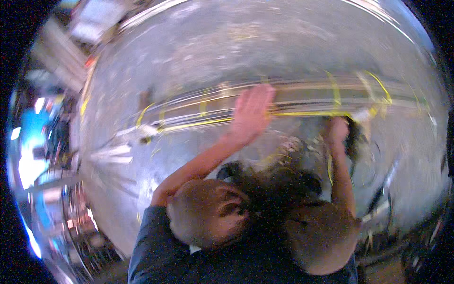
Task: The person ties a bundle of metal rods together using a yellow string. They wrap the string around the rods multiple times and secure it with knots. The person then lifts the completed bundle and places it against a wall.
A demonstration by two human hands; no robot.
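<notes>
A long bundle of metal strips [302,94], tied at intervals with yellow bands [336,92], lies across the floor in front of me. My left hand [253,111] rests flat on the bundle near its middle, fingers stretched out over it. At the near edge, farther right, my right hand [336,130] is closed beside a dark object; what it grips is blurred. White wrapping [362,115] shows on the bundle just past that hand. Another whitish wrap [149,131] sits toward the left end. A yellow line runs along the near side between the two.
My bent knees [324,239] stand close below the bundle. Grey concrete floor [189,57] spreads around it. Pale strips [111,154] lie at the left, with cluttered racks [56,199] beyond. A long dark thin object [380,194] lies at the right.
</notes>
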